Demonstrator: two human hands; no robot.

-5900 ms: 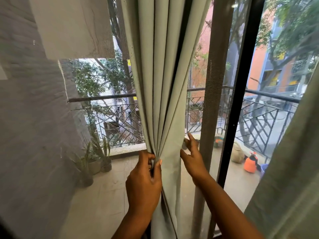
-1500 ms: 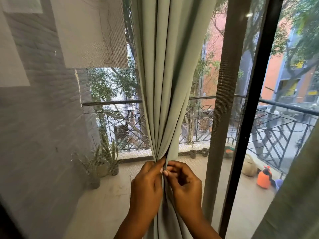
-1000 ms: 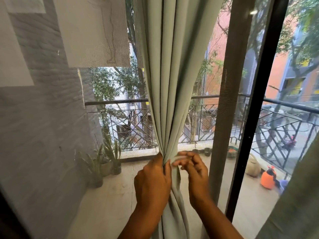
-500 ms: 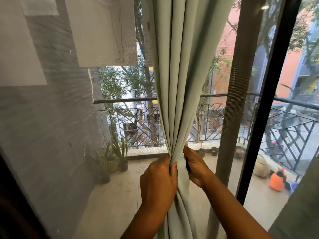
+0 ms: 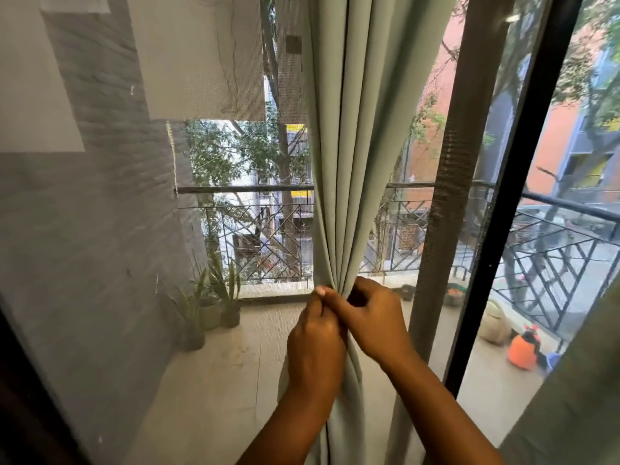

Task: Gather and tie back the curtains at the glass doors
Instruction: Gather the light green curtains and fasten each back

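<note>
A pale green curtain (image 5: 355,135) hangs in front of the glass doors, bunched into narrow folds at waist height. My left hand (image 5: 315,340) grips the gathered bundle from the left. My right hand (image 5: 372,317) curls around it from the right, its fingers reaching across to the fingertips of the left hand. Any tie-back band is hidden between the hands. A second curtain (image 5: 577,397) of the same colour fills the lower right corner.
A dark door frame (image 5: 513,182) and a mesh screen edge (image 5: 446,182) stand just right of the curtain. Outside lie a balcony railing (image 5: 255,189), potted plants (image 5: 218,303) and an orange sprayer (image 5: 521,347). A grey brick wall (image 5: 84,229) is at left.
My right hand has come from the far side of the bundle round to the front, meeting the fingertips of my left hand. The view has shifted slightly.
</note>
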